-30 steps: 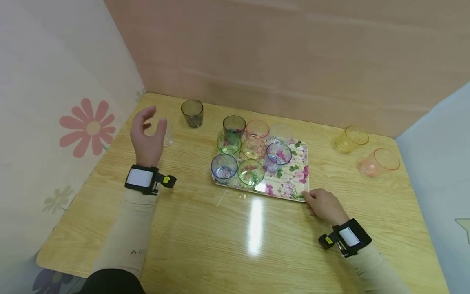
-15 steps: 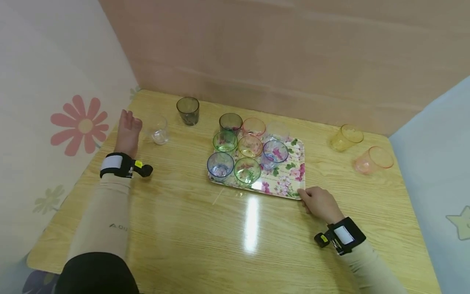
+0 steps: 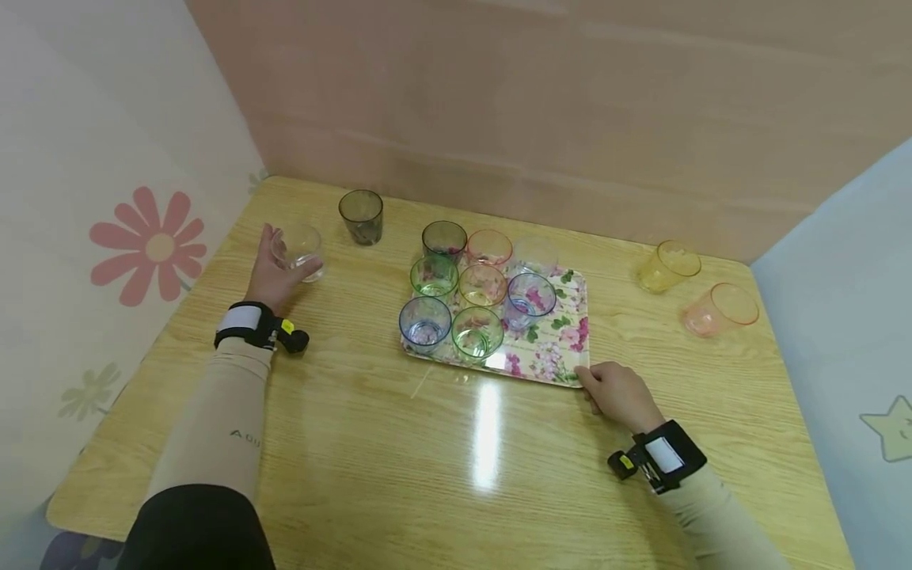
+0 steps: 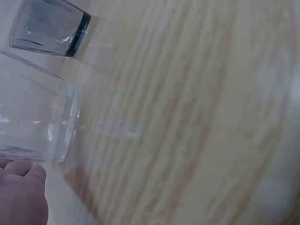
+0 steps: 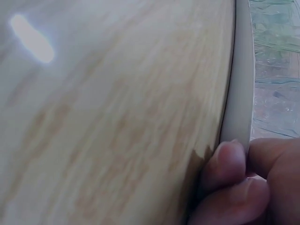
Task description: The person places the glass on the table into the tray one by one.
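Left hand (image 3: 274, 279) clasps clear cup (image 3: 302, 244); right hand (image 3: 621, 394) pinches tray (image 3: 550, 358).
The cup is at ten o'clock of the desk (image 3: 399, 459), fingers (image 3: 266, 240) curved round it; the right hand is clamped on the tray's four o'clock corner.

A white streak of glare (image 3: 487, 435) marks the evenly lit table (image 3: 370, 459). Both wrist views look hazy, the wood grain (image 4: 187, 93) blurred.
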`<action>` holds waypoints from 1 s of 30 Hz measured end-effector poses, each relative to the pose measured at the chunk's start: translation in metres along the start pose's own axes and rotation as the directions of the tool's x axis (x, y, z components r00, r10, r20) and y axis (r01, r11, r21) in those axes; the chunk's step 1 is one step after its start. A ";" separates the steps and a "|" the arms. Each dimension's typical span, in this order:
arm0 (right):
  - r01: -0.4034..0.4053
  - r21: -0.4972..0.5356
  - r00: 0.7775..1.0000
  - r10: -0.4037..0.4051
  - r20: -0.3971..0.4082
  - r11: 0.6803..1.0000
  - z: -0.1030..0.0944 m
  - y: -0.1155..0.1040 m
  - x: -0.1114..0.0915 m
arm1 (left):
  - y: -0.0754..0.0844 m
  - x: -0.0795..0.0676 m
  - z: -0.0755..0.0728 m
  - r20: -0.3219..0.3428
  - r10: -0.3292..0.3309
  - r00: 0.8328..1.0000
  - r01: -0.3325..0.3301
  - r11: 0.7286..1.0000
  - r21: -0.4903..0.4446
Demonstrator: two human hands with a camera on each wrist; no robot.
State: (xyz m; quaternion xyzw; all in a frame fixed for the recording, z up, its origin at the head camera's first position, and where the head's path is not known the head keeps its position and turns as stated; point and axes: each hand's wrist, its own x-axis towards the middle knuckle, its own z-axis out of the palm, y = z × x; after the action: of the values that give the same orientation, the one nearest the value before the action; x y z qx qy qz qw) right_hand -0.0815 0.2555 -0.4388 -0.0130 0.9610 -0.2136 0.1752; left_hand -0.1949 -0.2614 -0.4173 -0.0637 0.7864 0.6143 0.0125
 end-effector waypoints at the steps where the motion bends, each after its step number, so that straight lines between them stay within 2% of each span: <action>1: 0.000 0.002 1.000 0.000 0.001 1.000 0.000 0.000 0.000 | 0.000 0.000 0.000 0.001 0.007 1.000 -0.007 1.000 0.000; 8: 0.015 0.006 1.000 -0.015 -0.001 1.000 0.001 0.000 0.001 | 0.001 -0.001 -0.001 -0.007 0.044 0.999 -0.043 0.999 0.018; 16: 0.019 0.004 1.000 -0.020 0.005 1.000 0.001 -0.001 0.002 | -0.004 -0.003 0.002 -0.029 0.020 0.999 -0.019 1.000 0.019; 19: 0.016 0.012 1.000 -0.017 0.015 1.000 0.000 -0.001 0.002 | -0.003 -0.006 0.003 -0.003 0.035 0.999 -0.035 0.999 0.032; 22: 0.005 0.020 1.000 -0.005 0.022 1.000 0.000 0.000 0.001 | 0.001 -0.010 0.006 0.053 0.063 0.997 -0.066 0.996 0.055; 25: -0.003 0.027 1.000 0.002 0.022 1.000 0.000 0.001 0.001 | 0.010 -0.017 0.010 0.098 0.086 0.992 -0.092 0.994 0.064; 30: 0.003 0.031 1.000 -0.004 0.020 1.000 -0.001 0.001 0.000 | 0.026 -0.031 0.017 0.132 0.117 0.984 -0.123 0.992 0.036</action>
State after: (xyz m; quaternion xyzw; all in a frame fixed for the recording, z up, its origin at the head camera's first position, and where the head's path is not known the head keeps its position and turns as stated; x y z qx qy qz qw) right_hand -0.0818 0.2566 -0.4386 -0.0140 0.9558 -0.2284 0.1848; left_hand -0.1686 -0.2366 -0.3929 0.0243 0.7996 0.5993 0.0280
